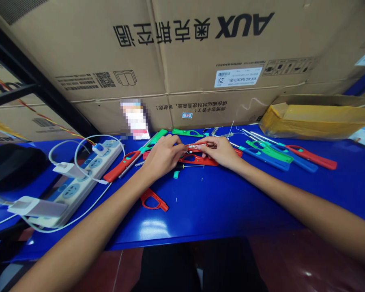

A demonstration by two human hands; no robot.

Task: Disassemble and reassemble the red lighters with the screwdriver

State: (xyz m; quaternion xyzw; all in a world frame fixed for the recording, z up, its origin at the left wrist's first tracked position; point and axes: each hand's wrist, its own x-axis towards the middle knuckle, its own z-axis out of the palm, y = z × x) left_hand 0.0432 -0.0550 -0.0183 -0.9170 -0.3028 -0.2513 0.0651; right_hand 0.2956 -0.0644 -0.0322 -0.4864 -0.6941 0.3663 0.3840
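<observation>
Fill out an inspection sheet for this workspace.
Surface: glossy blue tabletop.
Job's things: opened red casing, inner parts showing; second red casing just below.
Clutter: loose red piece nearer the front, teal piece, blue handle among others at right.
Hands: right hand pinches the opened casing; left hand at its other end, grip unclear.
Cables: white cable looping by the power strip, left.
Surroundings: cardboard box behind, lit screen before it.

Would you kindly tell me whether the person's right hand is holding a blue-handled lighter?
No, the right hand has its fingers on a red casing, while the blue-handled lighters lie on the table.
</observation>
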